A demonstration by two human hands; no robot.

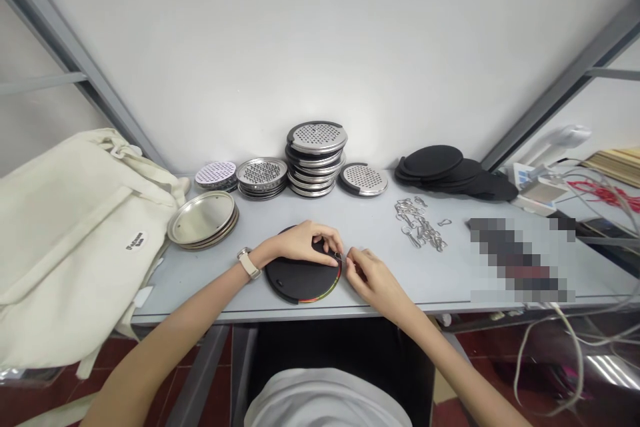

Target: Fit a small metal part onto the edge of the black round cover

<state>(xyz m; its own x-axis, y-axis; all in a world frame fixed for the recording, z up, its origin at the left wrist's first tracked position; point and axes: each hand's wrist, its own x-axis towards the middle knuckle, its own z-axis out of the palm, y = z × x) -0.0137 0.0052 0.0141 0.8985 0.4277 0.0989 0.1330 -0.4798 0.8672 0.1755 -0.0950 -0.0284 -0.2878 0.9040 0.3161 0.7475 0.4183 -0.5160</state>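
A black disc (295, 277) lies by the front edge of the counter (380, 213), and the left hand (307, 241) and right hand (371, 275) both pinch a small shiny clip (339, 257) at its rim. A tall metal pile (316, 163) stands near the back edge.

The light is bright, cool and even, with a soft pale glow across the wall (320, 47). Faint, soft-edged shadows lie on the counter (385, 280) under the hands. The metal lid (203, 217) shows a mild sheen, and striped glare sits on a surface at the lower right. The wide lens bends and stretches the edges, where the bag (75, 213) looks soft. Coarse pixel blocks cover a patch at right.
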